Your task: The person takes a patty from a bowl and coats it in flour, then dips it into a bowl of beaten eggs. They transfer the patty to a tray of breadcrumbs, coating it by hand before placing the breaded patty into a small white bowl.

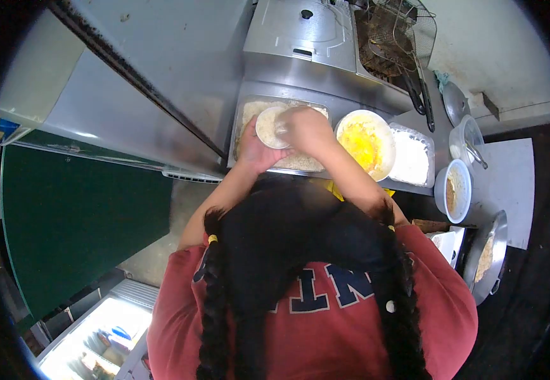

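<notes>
Left hand [255, 152]: grip cradles white bowl [270, 146] from 7 o'clock
Right hand [305, 131]: at bowl's 3 o'clock, blurred; grip unclear

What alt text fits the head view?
The left hand holds a small, round white bowl of pale crumbs above a rectangular, crumb-filled metal tray; the blurred right hand is at the bowl. Alongside sits a larger, round white bowl of yellow mixture.

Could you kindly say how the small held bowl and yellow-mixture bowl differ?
The small bowl sits in the left hand, while the yellow-mixture bowl is unheld. The small bowl looks narrower than the yellow-mixture bowl, and holds pale grainy stuff rather than yellow mixture. Both are round and whitish.
</notes>
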{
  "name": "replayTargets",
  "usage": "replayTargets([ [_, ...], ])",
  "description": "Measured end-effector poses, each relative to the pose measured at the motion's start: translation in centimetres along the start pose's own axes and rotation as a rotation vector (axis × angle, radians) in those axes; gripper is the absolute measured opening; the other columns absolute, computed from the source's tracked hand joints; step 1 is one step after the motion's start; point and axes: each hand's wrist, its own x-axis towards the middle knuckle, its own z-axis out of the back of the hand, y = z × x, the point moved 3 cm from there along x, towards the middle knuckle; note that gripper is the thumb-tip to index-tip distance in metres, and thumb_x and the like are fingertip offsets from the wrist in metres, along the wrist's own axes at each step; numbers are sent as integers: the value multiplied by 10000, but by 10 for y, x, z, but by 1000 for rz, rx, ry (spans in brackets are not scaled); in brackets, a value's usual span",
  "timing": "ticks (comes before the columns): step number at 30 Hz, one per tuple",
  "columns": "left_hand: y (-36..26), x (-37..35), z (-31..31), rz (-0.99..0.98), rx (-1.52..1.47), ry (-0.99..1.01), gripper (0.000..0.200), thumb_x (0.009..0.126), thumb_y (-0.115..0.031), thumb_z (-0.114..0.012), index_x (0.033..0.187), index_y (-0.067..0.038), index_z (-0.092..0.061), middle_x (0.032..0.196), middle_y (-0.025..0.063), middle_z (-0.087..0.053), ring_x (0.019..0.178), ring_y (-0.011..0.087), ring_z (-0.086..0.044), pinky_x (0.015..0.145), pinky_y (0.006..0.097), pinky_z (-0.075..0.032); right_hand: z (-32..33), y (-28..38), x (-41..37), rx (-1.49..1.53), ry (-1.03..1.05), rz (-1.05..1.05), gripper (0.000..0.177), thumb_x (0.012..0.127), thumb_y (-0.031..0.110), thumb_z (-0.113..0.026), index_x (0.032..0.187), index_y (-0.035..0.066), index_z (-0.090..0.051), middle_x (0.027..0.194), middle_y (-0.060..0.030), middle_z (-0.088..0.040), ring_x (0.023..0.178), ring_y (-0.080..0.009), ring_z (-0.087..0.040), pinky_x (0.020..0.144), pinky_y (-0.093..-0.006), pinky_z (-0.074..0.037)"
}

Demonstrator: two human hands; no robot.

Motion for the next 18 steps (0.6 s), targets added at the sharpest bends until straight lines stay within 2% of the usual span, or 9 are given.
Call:
replayTargets([
  [2, -6, 0, 6, -16, -33, 13, 633, 947, -611, -327, 1392, -187, -474, 1399, 105, -507, 1216, 331, -524, 893, 517, -464, 24, 0, -5, 85, 10, -71, 299, 721, 257, -701, 979, 112, -740, 896, -173, -695, 878, -363, -662, 787, -461, -533],
  [4, -13, 3, 18, -64, -117, 5, 608, 970, -547, -303, 1396, -149, -477, 1396, 117, -514, 1263, 344, -500, 927, 562, -468, 36, -15, -9, 165, 20, -139, 304, 720, 262, -697, 982, 114, -741, 913, -177, -699, 883, -366, -665, 797, -461, -533],
  [6, -9, 4, 23, -10, -108, 16, 610, 970, -550, -302, 1395, -149, -477, 1392, 118, -518, 1256, 355, -504, 921, 561, -470, 34, -29, -12, 94, 222, -179, 368, 692, 146, -738, 1057, 102, -734, 925, -168, -698, 834, -351, -678, 759, -415, -541],
  [8, -3, 5, 26, 51, -100, 26, 612, 969, -552, -302, 1394, -148, -477, 1388, 119, -522, 1250, 366, -509, 915, 560, -471, 37, -27, -14, 99, 235, -175, 370, 678, 118, -735, 1048, 99, -740, 934, -173, -694, 828, -354, -676, 765, -414, -542],
  [10, 0, 5, 22, 90, -54, 155, 603, 974, -546, -290, 1392, -154, -478, 1383, 117, -525, 1240, 379, -514, 909, 558, -475, 30, -24, -8, 191, 1, -102, 296, 707, 154, -691, 990, 83, -741, 959, -201, -686, 906, -380, -655, 835, -455, -522],
  [11, 3, 5, 19, 91, -53, 155, 603, 974, -546, -290, 1392, -154, -478, 1383, 117, -525, 1240, 379, -514, 909, 558, -475, 21, -20, -5, 191, 0, -103, 296, 707, 154, -691, 990, 83, -741, 959, -201, -686, 906, -380, -655, 835, -455, -522],
  [13, 9, 3, 3, 101, 28, -39, 632, 969, -582, -274, 1392, -156, -470, 1371, 132, -527, 1195, 407, -537, 850, 500, -499, 7, -2, 2, 248, -59, 128, 291, 698, 90, -681, 983, 65, -734, 979, -196, -677, 940, -383, -643, 844, -451, -515],
  [17, 5, 8, -1, 24, -59, -86, 628, 974, -580, -258, 1395, -164, -467, 1387, 118, -515, 1187, 400, -533, 848, 493, -504, -6, -1, 4, 159, 5, 134, 288, 710, 46, -653, 989, 62, -723, 992, -189, -674, 957, -386, -637, 853, -447, -511],
  [18, 3, 9, 10, 2, -48, -59, 642, 970, -582, -260, 1405, -153, -458, 1392, 145, -505, 1185, 401, -532, 848, 484, -506, 0, -6, 5, 162, 11, 138, 288, 710, 46, -653, 989, 62, -723, 992, -189, -674, 957, -386, -637, 853, -447, -511],
])
